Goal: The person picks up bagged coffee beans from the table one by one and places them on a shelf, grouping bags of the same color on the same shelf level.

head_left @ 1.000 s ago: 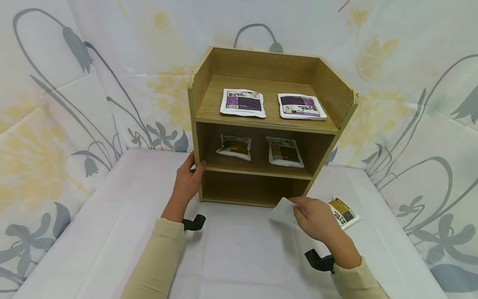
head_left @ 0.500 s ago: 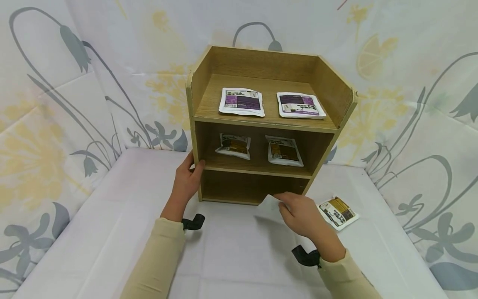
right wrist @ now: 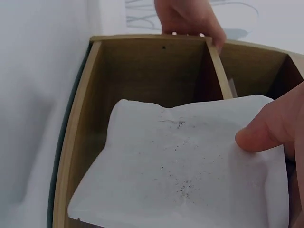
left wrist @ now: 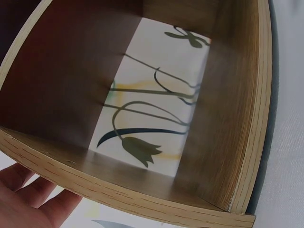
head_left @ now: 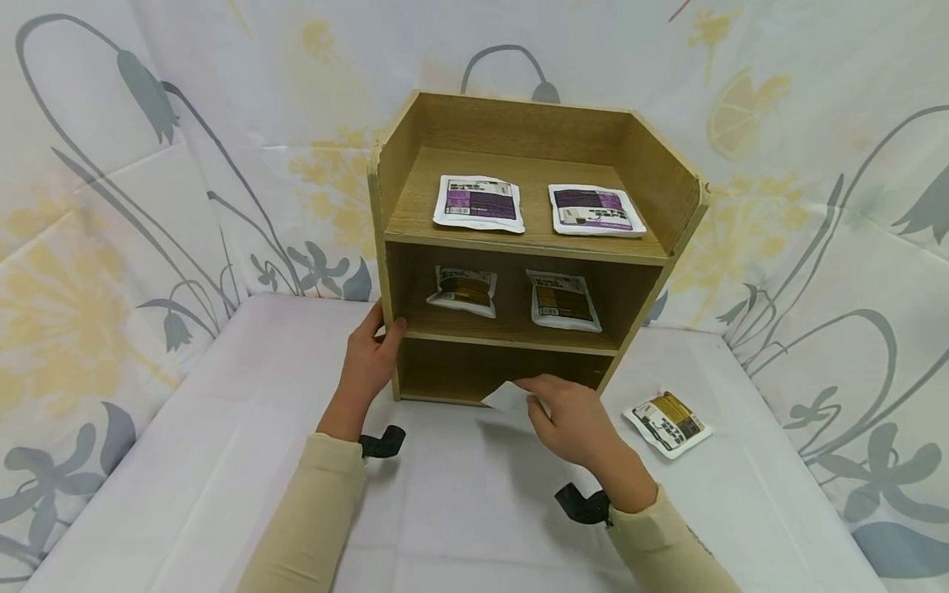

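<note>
My left hand (head_left: 371, 354) grips the left side panel of a small wooden shelf (head_left: 511, 247), its thumb at the front edge. In the left wrist view its fingers (left wrist: 57, 204) lie along the outside of the panel. My right hand (head_left: 571, 416) pinches a white pouch (right wrist: 185, 166) by one edge, thumb on the plain side. Small dark printed specks mark that side. The pouch stands at the opening of the bottom compartment (head_left: 445, 371). Two brown-labelled pouches, a left one (head_left: 463, 291) and a right one (head_left: 563, 301), lie on the middle shelf.
Two purple-labelled pouches, a left one (head_left: 479, 203) and a right one (head_left: 596, 210), lie on the top shelf. Another pouch (head_left: 668, 423) with a yellow-brown label rests on the white cloth (head_left: 445, 511) right of the shelf. A flower-patterned sheet (head_left: 259, 165) hangs behind.
My right hand has moved left with the white pouch, from the shelf's lower right corner to the front of the bottom compartment. The left hand keeps its hold on the side panel.
</note>
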Motion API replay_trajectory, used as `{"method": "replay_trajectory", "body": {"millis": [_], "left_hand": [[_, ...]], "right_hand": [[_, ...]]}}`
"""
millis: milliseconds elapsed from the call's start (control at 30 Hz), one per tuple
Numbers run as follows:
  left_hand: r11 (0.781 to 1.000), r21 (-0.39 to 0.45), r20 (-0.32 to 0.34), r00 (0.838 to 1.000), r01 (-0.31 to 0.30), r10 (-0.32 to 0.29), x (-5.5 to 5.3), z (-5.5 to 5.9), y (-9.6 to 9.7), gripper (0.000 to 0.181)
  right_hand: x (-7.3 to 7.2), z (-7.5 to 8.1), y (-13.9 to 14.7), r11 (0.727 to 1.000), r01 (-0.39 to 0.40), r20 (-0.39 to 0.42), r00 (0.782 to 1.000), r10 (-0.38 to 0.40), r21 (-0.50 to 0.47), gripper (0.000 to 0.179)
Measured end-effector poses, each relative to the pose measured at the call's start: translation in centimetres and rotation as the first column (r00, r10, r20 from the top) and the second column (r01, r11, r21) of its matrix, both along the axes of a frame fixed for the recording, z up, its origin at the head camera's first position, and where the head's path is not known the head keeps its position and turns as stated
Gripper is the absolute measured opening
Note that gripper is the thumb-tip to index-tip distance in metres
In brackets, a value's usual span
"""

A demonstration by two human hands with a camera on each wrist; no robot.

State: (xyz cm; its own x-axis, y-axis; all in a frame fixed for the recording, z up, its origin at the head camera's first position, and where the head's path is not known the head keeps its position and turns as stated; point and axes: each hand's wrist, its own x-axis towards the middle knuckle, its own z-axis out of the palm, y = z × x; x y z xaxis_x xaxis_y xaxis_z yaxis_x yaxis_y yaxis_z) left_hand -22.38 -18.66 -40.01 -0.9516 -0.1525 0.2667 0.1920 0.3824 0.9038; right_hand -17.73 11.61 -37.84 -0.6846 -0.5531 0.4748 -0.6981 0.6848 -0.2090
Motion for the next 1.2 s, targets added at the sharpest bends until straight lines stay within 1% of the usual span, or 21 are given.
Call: {"method": "replay_trajectory", "body": {"millis": [67,300,400,533,633,800,1033,1200], "left_hand": [[1.000,-0.004,0.001,1.000,-0.001,0.001,0.0,0.0,0.0,0.059],[1.000,-0.010,0.008,1.000,-0.009,0.009,0.0,0.0,-0.1,0.059],[1.000,-0.011,0.005,1.000,-0.009,0.009,0.0,0.0,-0.1,0.059],[1.000,-0.007,0.004,1.000,-0.009,0.009,0.0,0.0,0.0,0.059],[1.000,-0.004,0.010,1.000,-0.010,0.010,0.1,0.0,0.0,0.059],[1.000,-0.004,0.015,1.000,-0.008,0.008,0.0,0.0,0.0,0.059],[1.000,0.003,0.000,1.000,-0.002,0.002,-0.1,-0.1,-0.1,0.058],[1.000,0.001,0.004,1.000,-0.003,0.003,-0.1,-0.1,-0.1,0.059]], "right_hand": [[-0.1,-0.1,-0.5,1.000,-0.006,-0.001,1.000,0.006,-0.008,0.028],[-0.3,-0.5,-2.1,1.000,-0.020,0.002,1.000,0.020,0.008,0.029],[-0.6,-0.9,-2.7,0.999,-0.037,-0.023,0.999,0.038,0.012,0.029],[-1.0,-1.6,-3.5,0.997,-0.071,-0.080,0.994,0.071,0.000,0.027],[-1.3,-2.1,-4.1,0.997,-0.083,-0.113,0.990,0.082,-0.005,0.028],[-1.6,-2.8,-5.1,0.997,-0.070,-0.114,0.991,0.074,0.043,0.030],[-1.9,-3.3,-6.1,0.990,-0.069,-0.116,0.990,0.083,0.119,0.036],[-2.2,-3.8,-6.5,0.988,-0.077,-0.136,0.986,0.096,0.136,0.037]]}}
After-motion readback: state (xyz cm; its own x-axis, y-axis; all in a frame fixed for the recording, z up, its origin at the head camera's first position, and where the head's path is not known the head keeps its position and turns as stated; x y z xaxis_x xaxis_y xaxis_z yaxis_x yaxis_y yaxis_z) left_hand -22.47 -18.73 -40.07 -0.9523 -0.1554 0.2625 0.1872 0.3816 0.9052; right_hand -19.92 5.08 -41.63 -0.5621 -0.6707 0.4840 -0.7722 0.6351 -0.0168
